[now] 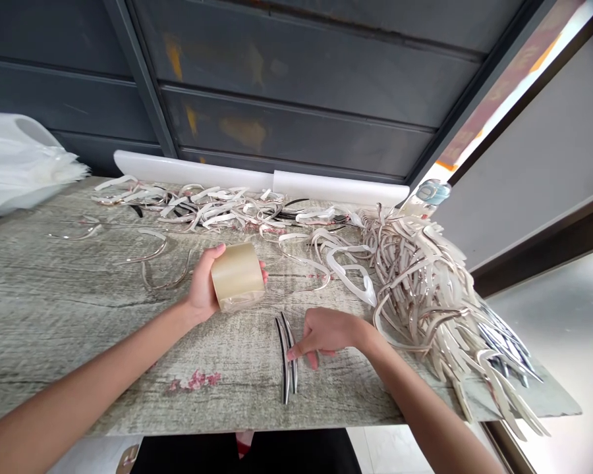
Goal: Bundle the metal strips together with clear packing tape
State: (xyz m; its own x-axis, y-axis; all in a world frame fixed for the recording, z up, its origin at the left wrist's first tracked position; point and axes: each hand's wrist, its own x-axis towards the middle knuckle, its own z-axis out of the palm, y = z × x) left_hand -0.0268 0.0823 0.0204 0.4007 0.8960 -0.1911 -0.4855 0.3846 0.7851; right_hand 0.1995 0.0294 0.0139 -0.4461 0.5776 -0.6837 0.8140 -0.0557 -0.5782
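Observation:
My left hand (pixel 205 283) is wrapped around a wide roll of clear brownish packing tape (pixel 238 273), held just above the table. A loose flap of film shows along its lower edge. Thin curved strips (pixel 283 362), black with shiny silver edges, lie side by side on the table in front of me. Above their right side is my right hand (pixel 323 336), one finger stretched out with its tip touching the strips. Its other fingers curl downward, apart from that finger, and nothing is visible in them.
A big heap of curved whitish and chrome strips (pixel 425 289) covers the table's right end, some overhanging the edge. More loose strips (pixel 217 207) are scattered along the back. White rolls (pixel 197 170) lie against the dark panel wall (pixel 296 85). White plastic wrapping (pixel 24 161) sits at left.

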